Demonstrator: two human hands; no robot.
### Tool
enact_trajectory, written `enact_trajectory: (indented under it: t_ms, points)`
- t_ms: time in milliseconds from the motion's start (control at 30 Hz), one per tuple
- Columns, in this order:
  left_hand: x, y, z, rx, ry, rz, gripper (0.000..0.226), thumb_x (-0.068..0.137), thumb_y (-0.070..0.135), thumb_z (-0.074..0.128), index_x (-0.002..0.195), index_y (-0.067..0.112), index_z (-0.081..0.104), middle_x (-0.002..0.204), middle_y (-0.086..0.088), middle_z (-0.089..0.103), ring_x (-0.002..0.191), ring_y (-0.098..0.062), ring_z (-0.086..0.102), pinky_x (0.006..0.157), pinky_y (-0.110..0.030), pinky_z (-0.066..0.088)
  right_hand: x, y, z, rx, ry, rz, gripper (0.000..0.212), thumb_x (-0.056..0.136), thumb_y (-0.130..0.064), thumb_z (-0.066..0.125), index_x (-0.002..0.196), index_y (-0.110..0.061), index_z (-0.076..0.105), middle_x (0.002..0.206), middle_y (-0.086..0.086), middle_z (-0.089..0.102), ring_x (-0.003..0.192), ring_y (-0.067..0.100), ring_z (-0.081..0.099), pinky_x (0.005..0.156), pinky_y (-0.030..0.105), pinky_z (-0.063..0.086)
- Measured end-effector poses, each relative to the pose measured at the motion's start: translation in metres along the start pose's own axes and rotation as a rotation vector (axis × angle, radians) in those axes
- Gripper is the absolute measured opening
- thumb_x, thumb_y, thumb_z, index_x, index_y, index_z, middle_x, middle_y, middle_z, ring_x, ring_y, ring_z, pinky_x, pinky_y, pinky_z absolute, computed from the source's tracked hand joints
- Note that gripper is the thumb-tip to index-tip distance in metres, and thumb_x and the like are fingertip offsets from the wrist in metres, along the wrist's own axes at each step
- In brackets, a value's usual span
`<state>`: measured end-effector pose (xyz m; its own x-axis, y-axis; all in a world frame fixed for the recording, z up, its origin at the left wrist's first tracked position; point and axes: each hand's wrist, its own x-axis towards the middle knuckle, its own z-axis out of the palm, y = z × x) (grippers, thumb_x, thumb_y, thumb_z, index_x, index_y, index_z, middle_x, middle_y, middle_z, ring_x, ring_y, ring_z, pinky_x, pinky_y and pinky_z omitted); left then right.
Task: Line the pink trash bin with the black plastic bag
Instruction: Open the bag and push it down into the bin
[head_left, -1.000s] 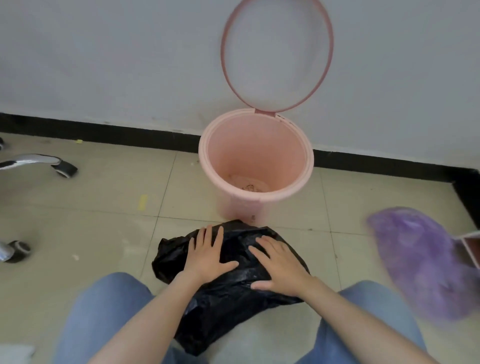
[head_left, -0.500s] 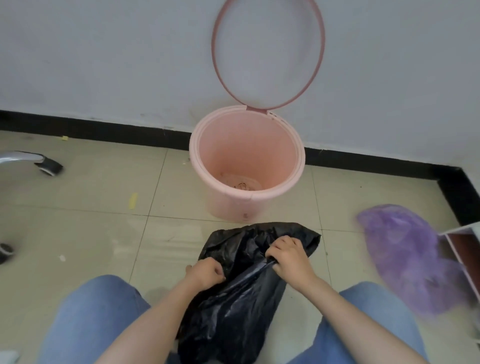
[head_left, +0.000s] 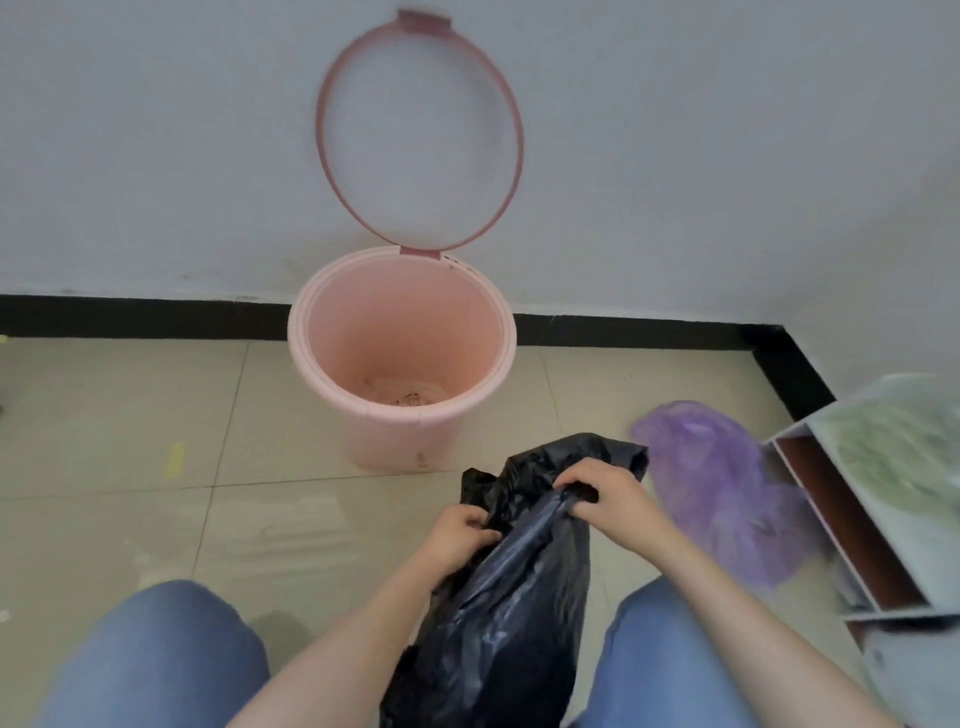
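The light is soft, even daylight, rather bright, with no hard shadows; only a faint shadow lies on the tiled floor (head_left: 130, 415) near the lower edge. The black plastic bag (head_left: 498, 613) shows pale sheen. The purple bag (head_left: 727, 483) and cabinet (head_left: 883, 493) at right are blurred. The baseboard (head_left: 130, 314) bends from wide-angle distortion.

Both hands (head_left: 460, 530) (head_left: 605, 493) fisted, gripping, forearms extended.

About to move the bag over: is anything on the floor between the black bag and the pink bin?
Head view: only bare tile floor lies between the black bag and the pink bin; the purple bag sits off to the right.
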<state>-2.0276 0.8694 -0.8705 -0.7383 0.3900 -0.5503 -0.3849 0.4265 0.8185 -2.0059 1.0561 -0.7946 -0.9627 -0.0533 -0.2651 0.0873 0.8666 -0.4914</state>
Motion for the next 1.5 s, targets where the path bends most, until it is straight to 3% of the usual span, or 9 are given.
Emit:
enact_trajectory:
  t_ms: [167,367,567,667,833,967,1267,1400,1500]
  points:
    - [-0.028,0.072,-0.008,-0.107,0.014,0.176,0.003,0.085,0.012,0.061,0.085,0.010,0.063,0.086,-0.008,0.062,0.079,-0.017,0.055,0.073,-0.027,0.041,-0.031,-0.016,-0.068,0.086,0.050,0.011,0.036,0.074,0.009,0.061,0.101,-0.013,0.067,0.101,-0.002,0.062,0.104,0.016,0.056,0.089,0.017,0.037]
    - [-0.091,0.158,-0.035,-0.301,0.154,0.574,0.037,0.087,0.009,0.058,0.079,0.043,0.068,0.077,0.022,0.073,0.080,0.005,0.066,0.069,-0.009,0.051,-0.063,-0.063,-0.151,0.316,0.355,-0.183,0.065,0.067,0.024,0.058,0.086,-0.037,0.065,0.102,-0.016,0.064,0.096,-0.016,0.057,0.085,-0.004,0.036]
    - [-0.125,0.178,-0.070,-0.056,0.798,0.857,0.031,0.082,0.008,0.063,0.110,0.021,0.065,0.075,0.013,0.062,0.073,0.011,0.055,0.085,0.005,0.030,-0.011,-0.104,-0.145,0.366,0.412,-0.294,0.057,0.075,0.014,0.060,0.094,-0.039,0.063,0.112,-0.024,0.054,0.108,-0.018,0.049,0.089,-0.007,0.029]
    - [-0.111,0.173,-0.087,0.375,1.025,0.660,0.037,0.083,0.027,0.062,0.119,0.019,0.059,0.105,-0.001,0.064,0.100,-0.012,0.057,0.100,-0.004,-0.005,0.043,-0.114,-0.115,0.197,0.318,-0.253,0.037,0.083,0.000,0.061,0.115,-0.018,0.061,0.130,-0.003,0.054,0.132,0.012,0.038,0.106,0.015,0.026]
    - [-0.038,0.126,-0.116,0.802,0.546,0.264,0.059,0.092,0.051,0.033,0.144,0.033,0.011,0.158,-0.007,0.001,0.143,-0.030,-0.005,0.113,-0.056,0.008,0.101,-0.105,-0.059,-0.035,0.193,-0.133,0.052,0.089,0.001,0.045,0.137,-0.019,0.040,0.155,0.009,0.021,0.144,0.025,0.010,0.118,0.037,0.011]
    - [0.007,0.092,-0.125,0.990,0.363,0.101,0.066,0.088,0.063,0.024,0.144,0.036,-0.001,0.158,-0.007,-0.006,0.143,-0.033,-0.011,0.112,-0.062,0.002,0.112,-0.091,-0.039,0.077,0.336,-0.015,0.050,0.090,0.004,0.039,0.134,-0.018,0.043,0.155,0.010,0.019,0.143,0.027,0.011,0.118,0.038,0.011]
    - [0.045,0.096,-0.132,0.982,0.219,-0.127,0.066,0.088,0.064,0.023,0.144,0.032,0.011,0.155,-0.007,0.022,0.140,-0.032,0.019,0.112,-0.058,0.012,0.151,-0.084,-0.037,0.111,0.237,-0.058,0.058,0.092,-0.054,0.033,0.144,-0.035,0.012,0.158,0.006,-0.005,0.144,0.028,-0.009,0.117,0.048,0.002]
    - [0.037,0.106,-0.150,0.975,0.774,0.016,0.054,0.089,0.047,0.043,0.134,0.016,0.042,0.146,-0.010,0.040,0.135,-0.031,0.033,0.106,-0.049,0.029,0.195,-0.090,-0.012,-0.286,-0.042,-0.251,0.065,0.092,-0.050,0.039,0.145,-0.029,0.007,0.157,0.014,0.000,0.143,0.036,-0.002,0.116,0.053,0.006]
    - [0.020,0.101,-0.175,0.556,0.881,-0.283,0.077,0.083,0.053,0.052,0.143,0.019,0.018,0.154,-0.018,0.011,0.138,-0.044,0.016,0.107,-0.057,0.025,0.222,-0.099,0.006,-0.449,-0.356,-0.232,0.051,0.096,-0.039,0.040,0.139,-0.013,0.029,0.148,0.020,0.028,0.133,0.040,0.029,0.110,0.053,0.027]
